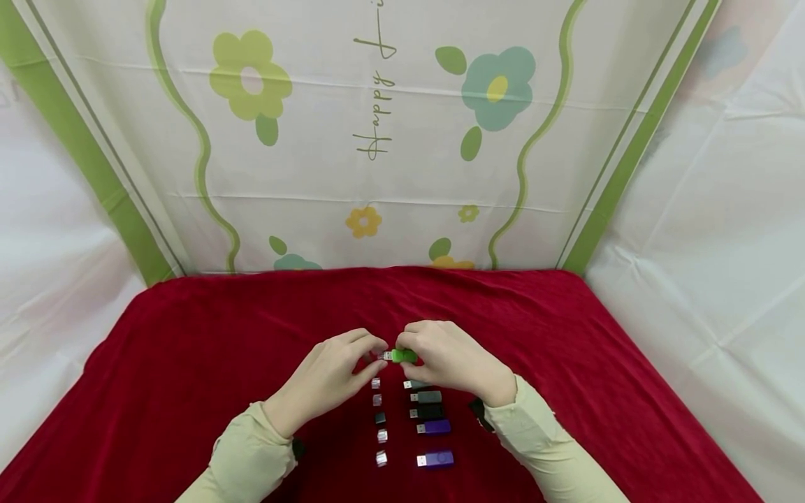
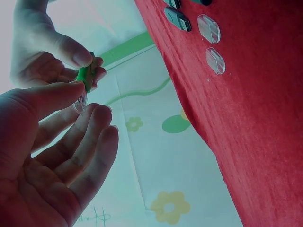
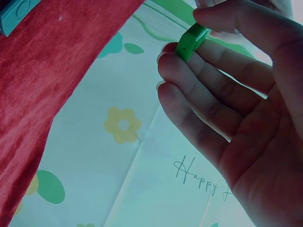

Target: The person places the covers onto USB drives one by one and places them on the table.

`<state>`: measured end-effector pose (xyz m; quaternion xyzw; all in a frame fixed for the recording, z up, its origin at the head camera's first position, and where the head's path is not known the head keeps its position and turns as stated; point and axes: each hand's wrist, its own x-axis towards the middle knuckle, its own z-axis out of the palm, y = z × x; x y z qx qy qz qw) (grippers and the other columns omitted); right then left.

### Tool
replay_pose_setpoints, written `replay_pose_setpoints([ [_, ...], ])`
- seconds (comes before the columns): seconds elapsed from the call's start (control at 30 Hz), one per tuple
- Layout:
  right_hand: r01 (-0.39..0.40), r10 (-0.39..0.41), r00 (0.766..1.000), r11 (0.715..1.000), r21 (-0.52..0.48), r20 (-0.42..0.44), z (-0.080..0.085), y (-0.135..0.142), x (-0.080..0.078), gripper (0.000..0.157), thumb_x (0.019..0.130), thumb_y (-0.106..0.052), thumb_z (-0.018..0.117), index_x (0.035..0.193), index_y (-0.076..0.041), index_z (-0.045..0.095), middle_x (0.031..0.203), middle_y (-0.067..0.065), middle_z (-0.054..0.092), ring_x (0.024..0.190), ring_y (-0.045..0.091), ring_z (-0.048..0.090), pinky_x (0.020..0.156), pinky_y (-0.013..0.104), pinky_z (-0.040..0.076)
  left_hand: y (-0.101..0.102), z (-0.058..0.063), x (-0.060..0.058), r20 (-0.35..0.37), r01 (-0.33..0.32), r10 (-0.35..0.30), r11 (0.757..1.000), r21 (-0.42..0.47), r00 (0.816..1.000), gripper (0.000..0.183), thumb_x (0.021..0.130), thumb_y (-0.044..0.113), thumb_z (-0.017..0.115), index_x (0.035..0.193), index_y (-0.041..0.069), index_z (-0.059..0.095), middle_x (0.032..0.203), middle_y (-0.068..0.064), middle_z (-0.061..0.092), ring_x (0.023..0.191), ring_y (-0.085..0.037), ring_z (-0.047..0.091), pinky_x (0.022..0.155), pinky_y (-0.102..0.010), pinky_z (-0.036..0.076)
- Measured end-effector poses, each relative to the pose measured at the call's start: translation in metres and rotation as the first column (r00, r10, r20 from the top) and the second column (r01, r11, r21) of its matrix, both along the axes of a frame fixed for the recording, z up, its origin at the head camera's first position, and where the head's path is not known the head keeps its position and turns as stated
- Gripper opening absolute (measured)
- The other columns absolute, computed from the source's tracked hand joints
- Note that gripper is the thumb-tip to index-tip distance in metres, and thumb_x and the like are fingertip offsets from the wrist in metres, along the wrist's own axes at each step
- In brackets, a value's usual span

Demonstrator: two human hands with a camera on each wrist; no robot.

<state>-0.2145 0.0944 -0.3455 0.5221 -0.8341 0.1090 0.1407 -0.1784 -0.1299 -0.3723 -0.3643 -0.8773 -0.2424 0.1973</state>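
Above the red cloth, my right hand (image 1: 455,358) pinches a green USB flash drive (image 1: 402,356) between thumb and fingers, its metal plug pointing left. My left hand (image 1: 330,370) holds a small clear cap (image 2: 79,105) by thumb and fingertips at the plug end. How far the cap covers the plug cannot be made out. In the right wrist view, the green drive (image 3: 190,42) sits between the thumb and fingers, its far end hidden. Under the hands lie a column of small caps (image 1: 381,436) and, to its right, a column of flash drives (image 1: 434,427).
The caps are mostly clear, with one dark cap (image 1: 380,418) among them. The drives include a black one (image 1: 429,413), a grey one (image 1: 429,397) and a purple one (image 1: 437,459). A flowered white curtain (image 1: 402,175) hangs behind the red cloth (image 1: 251,321).
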Motion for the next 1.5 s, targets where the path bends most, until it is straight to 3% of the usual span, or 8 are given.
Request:
replay_pose_setpoints([
  [0.37, -0.015, 0.015, 1.0, 1.0, -0.017, 0.014, -0.0041, -0.0018, -0.0009, 0.008, 0.077, -0.006, 0.072, 0.081, -0.012, 0.068, 0.075, -0.005, 0.059, 0.063, 0.002, 0.048, 0.058, 0.013, 0.042, 0.0008, -0.0007, 0.0006, 0.016, 0.005, -0.005, 1.0, -0.006, 1.0, 0.021, 0.084, 0.014, 0.08, 0.103, 0.011, 0.071, 0.094, 0.002, 0.065, 0.075, -0.007, 0.059, 0.063, -0.019, 0.05],
  [0.7, -0.019, 0.019, 1.0, 0.999, -0.039, -0.007, -0.0034, -0.0012, -0.0003, 0.005, 0.078, -0.007, 0.07, 0.081, -0.011, 0.068, 0.074, -0.008, 0.052, 0.062, 0.003, 0.046, 0.058, 0.014, 0.041, -0.0005, 0.0008, 0.0002, 0.004, -0.037, 0.037, 0.999, -0.009, 0.999, 0.022, 0.084, 0.019, 0.08, 0.102, 0.011, 0.071, 0.092, 0.002, 0.066, 0.074, -0.006, 0.059, 0.063, -0.02, 0.051],
  [1.0, -0.037, 0.037, 0.999, 0.994, -0.1, -0.009, -0.0039, -0.0013, 0.0002, 0.013, 0.075, -0.003, 0.074, 0.082, -0.01, 0.066, 0.075, -0.005, 0.053, 0.061, 0.002, 0.045, 0.058, 0.012, 0.04, 0.0003, 0.0042, 0.0014, 0.041, -0.008, 0.007, 1.0, 0.018, 0.999, 0.02, 0.083, 0.013, 0.081, 0.101, 0.01, 0.071, 0.089, 0.003, 0.064, 0.073, -0.008, 0.059, 0.066, -0.021, 0.051],
  [1.5, -0.065, 0.072, 0.996, 0.993, -0.102, 0.059, -0.0024, -0.0009, -0.0009, 0.018, 0.075, 0.003, 0.075, 0.087, -0.007, 0.065, 0.081, 0.0, 0.056, 0.068, 0.004, 0.049, 0.063, 0.011, 0.043, -0.0019, 0.006, 0.0001, 0.055, 0.026, -0.028, 0.999, 0.043, 0.998, 0.02, 0.083, 0.01, 0.081, 0.1, 0.008, 0.071, 0.089, 0.002, 0.064, 0.074, -0.012, 0.062, 0.067, -0.019, 0.051],
])
